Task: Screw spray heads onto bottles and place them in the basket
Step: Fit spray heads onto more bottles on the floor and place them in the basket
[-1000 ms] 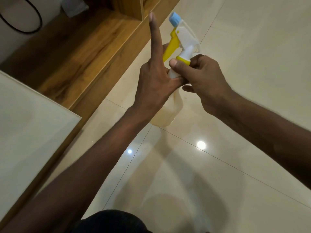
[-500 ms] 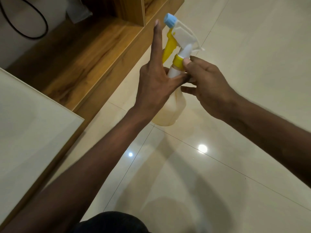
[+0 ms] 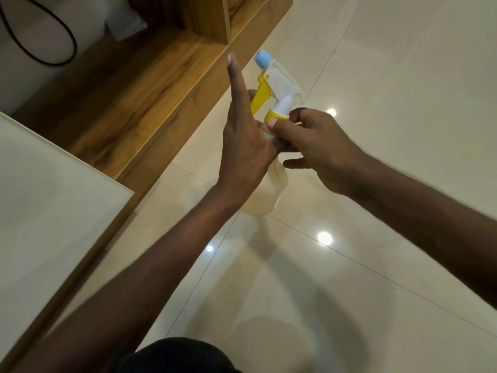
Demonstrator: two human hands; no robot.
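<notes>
A translucent pale bottle point(image 3: 266, 195) hangs in the air above the tiled floor. My left hand point(image 3: 247, 154) grips its neck and shoulder, with the index finger stretched straight up. On the neck sits a white spray head point(image 3: 279, 84) with a blue nozzle tip, a yellow trigger and a yellow collar point(image 3: 275, 118). My right hand point(image 3: 320, 152) pinches that collar between thumb and fingers. Most of the bottle's neck is hidden by both hands. No basket is in view.
A wooden shelf unit point(image 3: 139, 103) runs along the upper left, with a black cable point(image 3: 45, 41) looped against a white wall. A pale tabletop point(image 3: 48, 200) fills the left edge. Glossy cream floor tiles point(image 3: 376, 265) spread to the right and below.
The bottle and both hands have shifted slightly down in view. My right fingers have changed their hold around the yellow collar, and the spray head has turned a little.
</notes>
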